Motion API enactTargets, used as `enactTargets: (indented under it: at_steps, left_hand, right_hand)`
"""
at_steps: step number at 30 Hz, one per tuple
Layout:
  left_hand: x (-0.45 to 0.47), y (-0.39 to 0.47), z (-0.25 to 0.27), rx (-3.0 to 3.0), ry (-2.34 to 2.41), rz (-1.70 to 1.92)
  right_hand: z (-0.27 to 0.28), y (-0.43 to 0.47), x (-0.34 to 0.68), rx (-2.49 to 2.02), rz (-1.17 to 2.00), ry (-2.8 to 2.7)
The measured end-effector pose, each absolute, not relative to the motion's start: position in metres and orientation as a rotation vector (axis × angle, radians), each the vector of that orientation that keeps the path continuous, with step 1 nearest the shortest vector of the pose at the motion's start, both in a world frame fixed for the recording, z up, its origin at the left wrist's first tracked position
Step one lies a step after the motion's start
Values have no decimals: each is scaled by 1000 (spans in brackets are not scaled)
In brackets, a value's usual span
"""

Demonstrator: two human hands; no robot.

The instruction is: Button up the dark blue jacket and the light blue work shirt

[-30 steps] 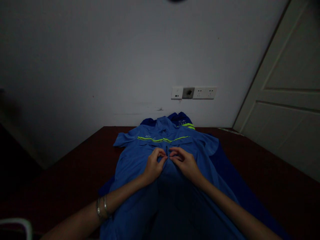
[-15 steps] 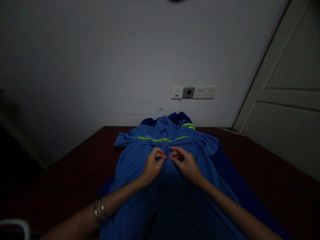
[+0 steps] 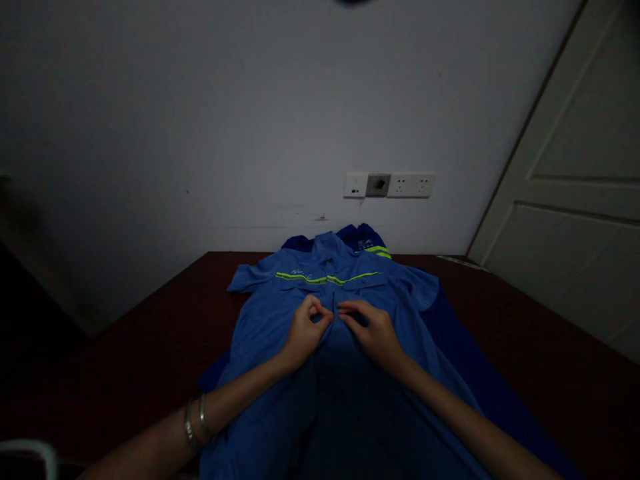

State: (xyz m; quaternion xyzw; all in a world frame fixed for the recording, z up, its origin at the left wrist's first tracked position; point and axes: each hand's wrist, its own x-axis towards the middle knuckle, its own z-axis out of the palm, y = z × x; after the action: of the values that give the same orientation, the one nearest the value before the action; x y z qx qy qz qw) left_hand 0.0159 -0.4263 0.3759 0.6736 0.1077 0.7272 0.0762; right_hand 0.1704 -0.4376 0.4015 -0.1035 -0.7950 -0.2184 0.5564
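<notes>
A light blue short-sleeved work shirt (image 3: 265, 327) with yellow-green stripes across its chest lies front up, its collar toward the wall. Its front is parted below the chest. My left hand (image 3: 309, 328) pinches the left front edge between thumb and fingertips. Close beside it, my right hand (image 3: 373, 328) has thumb and fingertips drawn together at the opposite front edge. The cloth between the right fingertips is too dark and small to make out clearly.
Under the shirt lies a darker blue garment (image 3: 463, 340) with yellow-green stripes. Both rest on a dark red-brown table (image 3: 165, 320) against a pale wall (image 3: 240, 133) with sockets (image 3: 410, 185). A white panelled door (image 3: 575, 200) stands right. A pale curved bar (image 3: 35, 445) shows lower left.
The raised fingers of my right hand have come down closer to its thumb. My left hand keeps its pinch almost in place, and the shirt lies nearly as before.
</notes>
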Motion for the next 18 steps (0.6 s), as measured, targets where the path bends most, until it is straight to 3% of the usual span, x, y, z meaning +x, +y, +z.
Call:
enactTargets:
  at_steps: [18]
  left_hand:
    - [19, -435, 378, 1820, 299, 2128]
  right_hand:
    - [401, -440, 174, -213, -665, -1929]
